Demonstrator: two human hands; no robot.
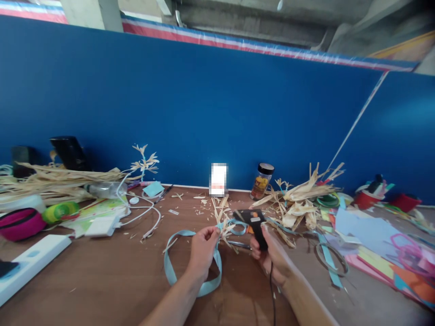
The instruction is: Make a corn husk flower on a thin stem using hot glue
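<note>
My left hand (203, 248) is closed in a pinch at the top of a light blue ribbon loop (168, 268), right beside some pale corn husk strips (227, 232). The fingertips partly hide the spot where ribbon and husk meet. My right hand (272, 259) is wrapped around the handle of a black hot glue gun (252, 218), whose nozzle points left toward the husk. A dark cord runs down from the gun over the table edge side nearest me. Behind the nozzle, another curl of blue ribbon (240, 227) lies near the husk.
Husk scraps litter the brown table (129, 280). A jar (261, 182) and a husk pile (299, 203) stand at the back right, coloured paper (356, 226) farther right. On the left are a power strip (37, 262), a white cable (154, 208) and a pink pouch (21, 224).
</note>
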